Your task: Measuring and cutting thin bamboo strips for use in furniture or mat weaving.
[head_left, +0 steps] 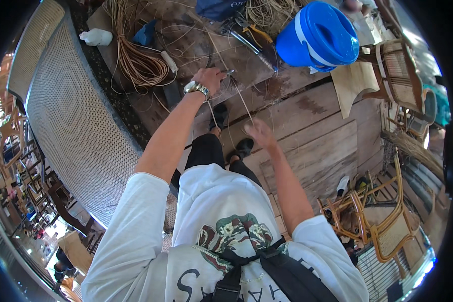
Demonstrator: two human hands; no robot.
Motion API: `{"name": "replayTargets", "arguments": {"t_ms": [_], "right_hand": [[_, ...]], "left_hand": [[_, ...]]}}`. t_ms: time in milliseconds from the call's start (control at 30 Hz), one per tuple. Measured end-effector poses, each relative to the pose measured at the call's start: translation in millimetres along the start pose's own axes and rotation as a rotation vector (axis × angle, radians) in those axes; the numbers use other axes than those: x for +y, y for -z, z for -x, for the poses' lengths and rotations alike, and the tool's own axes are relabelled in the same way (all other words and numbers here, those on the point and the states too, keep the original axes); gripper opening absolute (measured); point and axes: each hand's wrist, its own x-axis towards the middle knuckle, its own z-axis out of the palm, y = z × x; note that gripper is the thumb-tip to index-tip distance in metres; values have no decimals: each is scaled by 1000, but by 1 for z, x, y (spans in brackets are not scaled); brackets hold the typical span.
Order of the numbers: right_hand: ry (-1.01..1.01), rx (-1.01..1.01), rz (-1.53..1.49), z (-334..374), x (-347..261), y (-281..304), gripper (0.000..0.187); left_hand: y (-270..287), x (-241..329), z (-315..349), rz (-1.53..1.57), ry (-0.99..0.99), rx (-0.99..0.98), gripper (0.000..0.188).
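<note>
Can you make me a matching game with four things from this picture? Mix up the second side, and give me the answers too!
Things:
1. Bucket
2. Bottle
3. Right hand
4. Bundle of strands

Matches:
A. Holding a thin strand
B. Brown and looped
C. Blue, with a lid
D. White, lying on its side

Right pairs: 1-C, 2-D, 3-A, 4-B

The cane bundle (136,70) lies on wooden boards (312,146), with a bottle (96,37) to its left and a cane panel (80,131) farther left. Right of the bundle come the single strand (243,100), pliers (260,34), then the lidded bucket (301,43).
</note>
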Motion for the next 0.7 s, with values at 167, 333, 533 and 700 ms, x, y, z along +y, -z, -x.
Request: {"name": "replayTargets", "arguments": {"t_ms": [167, 333, 533, 700], "right_hand": [[-71, 85, -352, -59, -75, -41, 45], [-82, 311, -347, -78, -63, -54, 52], [-45, 311, -156, -61, -65, -40, 55], [-112, 335, 59, -1, -24, -18, 56]], "left_hand": [[1, 4, 3, 19, 23, 8, 31], [1, 3, 4, -15, -30, 38, 30], [6, 9, 8, -93, -100, 32, 29], [-10, -6, 6, -91, -46, -7, 27]]}}
